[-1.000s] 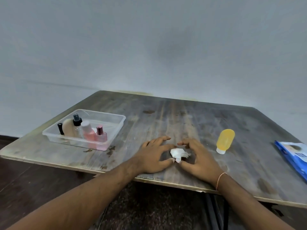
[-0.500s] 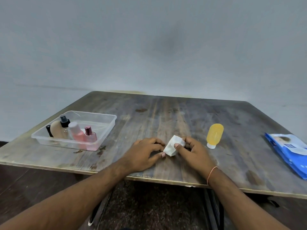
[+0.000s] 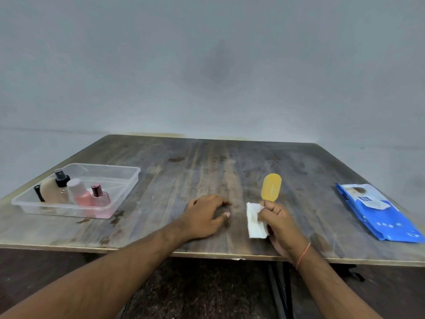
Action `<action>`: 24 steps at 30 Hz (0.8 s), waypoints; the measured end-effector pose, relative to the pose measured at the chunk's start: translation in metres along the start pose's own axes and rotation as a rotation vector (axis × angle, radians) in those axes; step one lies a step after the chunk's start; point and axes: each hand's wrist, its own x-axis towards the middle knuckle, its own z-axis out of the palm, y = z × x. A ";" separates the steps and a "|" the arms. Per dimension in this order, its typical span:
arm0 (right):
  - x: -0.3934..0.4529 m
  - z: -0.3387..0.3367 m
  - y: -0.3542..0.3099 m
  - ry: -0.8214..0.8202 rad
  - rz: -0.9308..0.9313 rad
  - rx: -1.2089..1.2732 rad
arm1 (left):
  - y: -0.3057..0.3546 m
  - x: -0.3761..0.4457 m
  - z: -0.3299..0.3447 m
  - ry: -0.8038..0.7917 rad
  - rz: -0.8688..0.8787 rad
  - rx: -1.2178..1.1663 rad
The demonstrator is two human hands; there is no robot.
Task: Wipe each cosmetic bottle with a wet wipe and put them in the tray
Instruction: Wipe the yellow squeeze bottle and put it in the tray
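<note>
A: Only the head view to go on. Where does the work stand?

B: The right hand (image 3: 281, 223) pinches a folded white wet wipe (image 3: 255, 223) between thumb and curled fingers, holding it upright just above the table (image 3: 207, 166). I judge it is held that way so a flat face is ready to meet the yellow bottle (image 3: 271, 187).

A: And that bottle?

B: It stands cap-down on the wood, just beyond the right hand and partly hidden behind its fingertips. Whether they touch, I cannot tell. It looks like the one bottle left outside the tray (image 3: 124, 180).

A: The other hand?

B: The left hand (image 3: 204, 216) rests on the table, fingers loosely curled and holding nothing. I would guess it waits to take the bottle while the right wipes.

A: What sits in the tray?

B: Near its left end, a beige bottle (image 3: 51, 191), a clear spray bottle (image 3: 61, 180) with a black pump, a pink bottle (image 3: 80, 192) with a pale cap, and a small pink bottle (image 3: 100, 196) with a metallic rosy cap. The right half is bare, leaving room for the yellow one.

A: Materials?

B: The tray is thin clear plastic, rectangular with rounded corners. The yellow bottle is translucent, oval and flattish, probably soft and squeezable. The tabletop is worn, streaked dark wood with stains. At far right lies a glossy blue wipes pack (image 3: 377, 212), soft-sided, its flap lifted.
</note>
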 end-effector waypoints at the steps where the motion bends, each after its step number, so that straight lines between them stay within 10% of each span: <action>1: -0.002 -0.006 0.000 0.045 0.005 0.056 | 0.011 0.009 0.004 0.004 -0.032 -0.016; 10: 0.003 -0.017 -0.007 0.471 -0.048 0.366 | 0.077 0.079 0.034 -0.101 -0.178 -0.039; 24: 0.010 -0.007 -0.004 0.578 -0.057 0.228 | 0.061 0.074 0.033 0.138 -0.253 -0.259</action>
